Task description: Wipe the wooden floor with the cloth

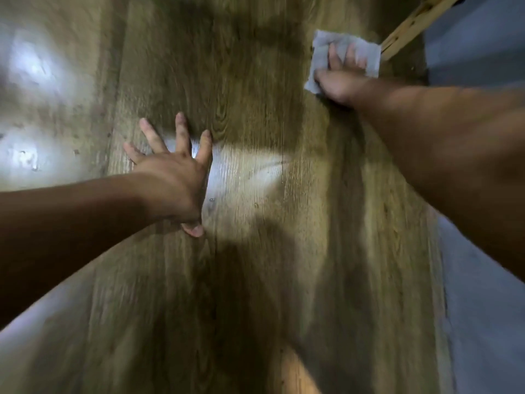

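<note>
Wooden floor [255, 81] planks carry both hands: toward the left, the left hand [173, 177] lies flat with fingers splayed, bracing. Near the floor's far right edge, the right hand [341, 81] presses the grey cloth [321, 52] down with straight fingers. Best keep the palm's weight even and overlap strokes along the grain.

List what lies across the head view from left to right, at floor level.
A glare patch on the wooden floor → left hand, spread flat on the boards → cloth with the right hand pressing on it → pale wooden rail → grey surface at the right edge.
</note>
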`<action>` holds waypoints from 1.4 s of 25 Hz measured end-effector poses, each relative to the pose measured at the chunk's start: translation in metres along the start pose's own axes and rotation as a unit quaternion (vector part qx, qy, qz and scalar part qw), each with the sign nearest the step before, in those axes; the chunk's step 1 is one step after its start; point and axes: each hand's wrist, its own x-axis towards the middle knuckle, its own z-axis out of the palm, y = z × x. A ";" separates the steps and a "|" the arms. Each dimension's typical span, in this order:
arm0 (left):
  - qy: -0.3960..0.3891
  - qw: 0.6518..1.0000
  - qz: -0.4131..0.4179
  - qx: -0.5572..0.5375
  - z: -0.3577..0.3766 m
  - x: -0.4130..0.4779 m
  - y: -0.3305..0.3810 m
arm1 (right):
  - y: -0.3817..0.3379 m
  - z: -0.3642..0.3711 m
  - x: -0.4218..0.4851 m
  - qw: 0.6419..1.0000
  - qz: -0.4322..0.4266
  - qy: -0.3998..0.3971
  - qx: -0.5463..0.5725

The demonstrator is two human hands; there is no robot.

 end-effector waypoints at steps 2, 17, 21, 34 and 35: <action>0.019 0.999 0.023 0.023 0.004 -0.002 -0.007 | -0.017 0.015 -0.043 0.999 0.016 -0.001 0.035; 0.205 0.963 0.172 -0.035 0.065 -0.013 -0.066 | -0.129 0.039 -0.046 0.997 -0.057 -0.018 -0.054; 0.198 0.962 0.186 -0.027 0.061 -0.019 -0.074 | -0.134 0.063 -0.097 0.995 -0.082 0.045 -0.047; 0.181 0.963 0.201 -0.024 0.060 -0.013 -0.084 | -0.147 0.084 -0.128 0.994 -0.087 0.051 -0.028; 0.165 0.966 0.198 -0.013 0.058 -0.013 -0.083 | -0.157 0.063 -0.090 0.996 -0.080 0.024 -0.037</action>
